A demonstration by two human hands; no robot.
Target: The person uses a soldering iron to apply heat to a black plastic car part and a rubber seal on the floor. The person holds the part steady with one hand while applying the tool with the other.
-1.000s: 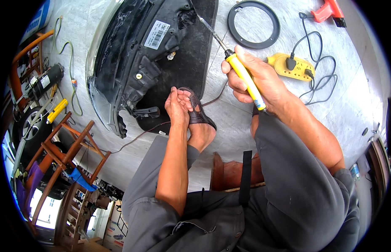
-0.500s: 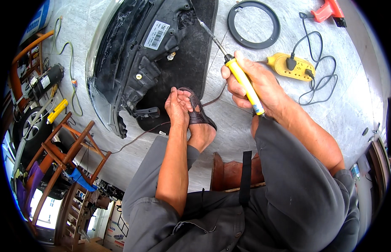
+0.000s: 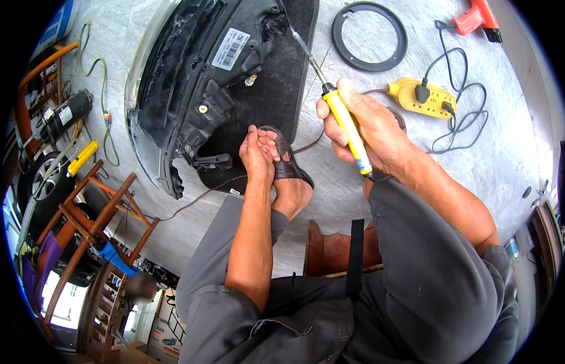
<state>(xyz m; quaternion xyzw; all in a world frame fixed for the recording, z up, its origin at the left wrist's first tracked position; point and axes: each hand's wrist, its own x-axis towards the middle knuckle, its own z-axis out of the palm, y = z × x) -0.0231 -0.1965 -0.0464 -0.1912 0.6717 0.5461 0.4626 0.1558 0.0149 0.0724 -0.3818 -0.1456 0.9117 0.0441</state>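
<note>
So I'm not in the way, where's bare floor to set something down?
Best, probably, is floor between the black cable and the right arm. A narrower patch lies between the car headlight and the green cord. The black mat is crowded by the headlight, left hand and sandalled foot; the far left, by wooden frames and a wheel.

The tool handle (image 3: 347, 124) is yellow (like the power strip (image 3: 407, 94)), the headlamp housing (image 3: 208, 91) black.

headlight (image 3: 191, 91) partly on mat (image 3: 273, 100), ring (image 3: 370, 66) right of mat, power strip (image 3: 435, 102) nearer and further right, plugs (image 3: 422, 94) in strip
</note>
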